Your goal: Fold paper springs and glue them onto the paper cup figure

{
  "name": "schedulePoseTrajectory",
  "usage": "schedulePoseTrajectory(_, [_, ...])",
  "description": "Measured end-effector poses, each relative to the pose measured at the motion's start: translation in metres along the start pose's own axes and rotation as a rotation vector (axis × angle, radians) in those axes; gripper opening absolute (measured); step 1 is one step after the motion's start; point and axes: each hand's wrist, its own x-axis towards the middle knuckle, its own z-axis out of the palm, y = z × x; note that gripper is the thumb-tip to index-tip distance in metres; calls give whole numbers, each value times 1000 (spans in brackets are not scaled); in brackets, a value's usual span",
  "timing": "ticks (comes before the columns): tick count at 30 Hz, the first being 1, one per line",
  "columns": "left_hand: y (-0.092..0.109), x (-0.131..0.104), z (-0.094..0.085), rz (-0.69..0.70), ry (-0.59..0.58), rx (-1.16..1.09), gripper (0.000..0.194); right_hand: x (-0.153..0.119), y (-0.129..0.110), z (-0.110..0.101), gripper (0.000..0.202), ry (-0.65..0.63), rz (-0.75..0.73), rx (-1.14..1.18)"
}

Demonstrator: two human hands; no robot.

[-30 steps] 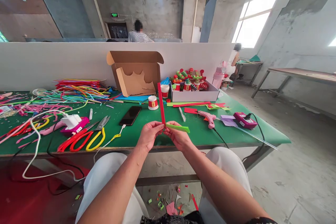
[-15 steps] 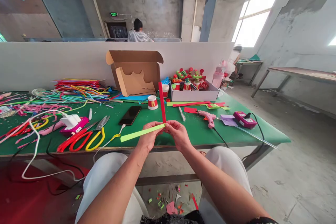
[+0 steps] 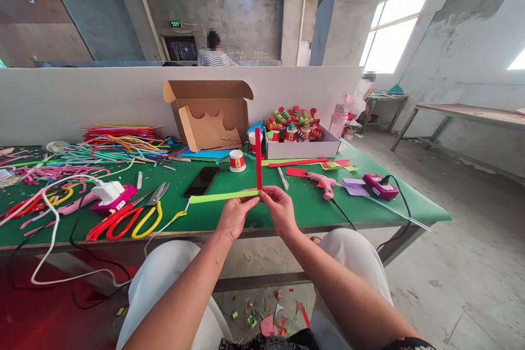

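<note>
My left hand (image 3: 235,216) is closed in a pinch on a light green paper strip (image 3: 217,197), which stretches out level to the left. At the strip's right end a red paper strip (image 3: 258,161) stands upright, so the two form a right angle. My right hand (image 3: 281,210) pinches the corner where both strips meet; the fingers hide how they are joined there. Both hands are above the front edge of the green table (image 3: 254,217). Beyond them stands a red and white paper cup (image 3: 237,161), upside down.
Left lie scissors (image 3: 150,210), a phone (image 3: 202,181), a pink power strip (image 3: 115,199) and a pile of pipe cleaners (image 3: 118,145). Right are a pink glue gun (image 3: 324,183), a cutter (image 3: 283,178) and a box (image 3: 301,150) of cup figures. An open cardboard box (image 3: 209,90) stands behind.
The green strip's left end has risen, so it lies nearly level. The red strip has gone from slightly tilted to nearly upright. Both hands keep their pinch.
</note>
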Motion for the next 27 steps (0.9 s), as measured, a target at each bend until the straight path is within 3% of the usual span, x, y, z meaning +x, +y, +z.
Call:
schedulePoseTrajectory(4, [-3, 0, 1, 26, 73, 0, 33, -3, 3, 3, 22, 16, 13, 4])
schedulePoseTrajectory(12, [-3, 3, -3, 129, 129, 119, 30, 0, 1, 0, 27, -87, 159, 63])
schedulePoseTrajectory(21, [-9, 3, 0, 107, 144, 70, 27, -1, 7, 0, 27, -29, 168, 133])
schedulePoseTrajectory(27, [1, 4, -7, 139, 120, 225, 22, 1, -2, -4, 30, -129, 290, 109])
